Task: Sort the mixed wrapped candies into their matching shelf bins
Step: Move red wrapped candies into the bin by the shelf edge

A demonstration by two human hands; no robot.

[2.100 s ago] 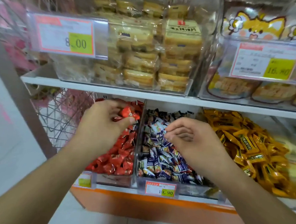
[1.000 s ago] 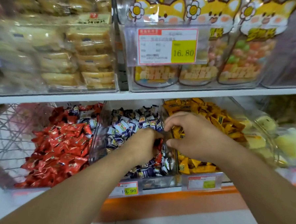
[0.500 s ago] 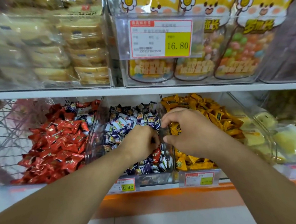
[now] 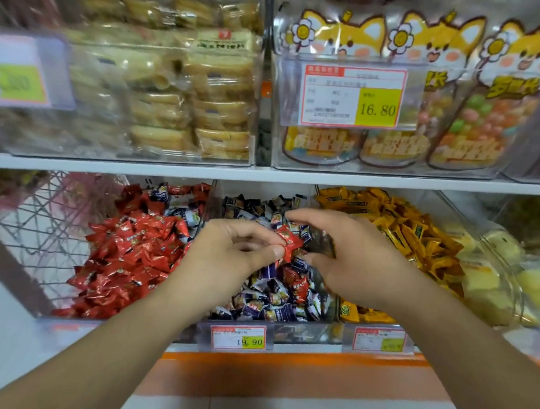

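Left hand (image 4: 235,252) pinches red candy (image 4: 288,241) above middle bin (image 4: 299,332) of blue candies (image 4: 273,295). Right hand (image 4: 347,261) alongside, fingers loosely spread, holding nothing visible.

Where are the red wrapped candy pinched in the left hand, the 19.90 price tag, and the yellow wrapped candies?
red wrapped candy (image 4: 288,239), head view, wrapper middle
19.90 price tag (image 4: 238,337), head view, tag face
yellow wrapped candies (image 4: 399,223), head view, pile top

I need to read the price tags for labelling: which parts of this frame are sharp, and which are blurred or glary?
Head view: the 16.80 tag and 19.90 tag read clearly; the upper-left tag is smeared; the clear upper bins show glare; the shelf edge bows slightly.
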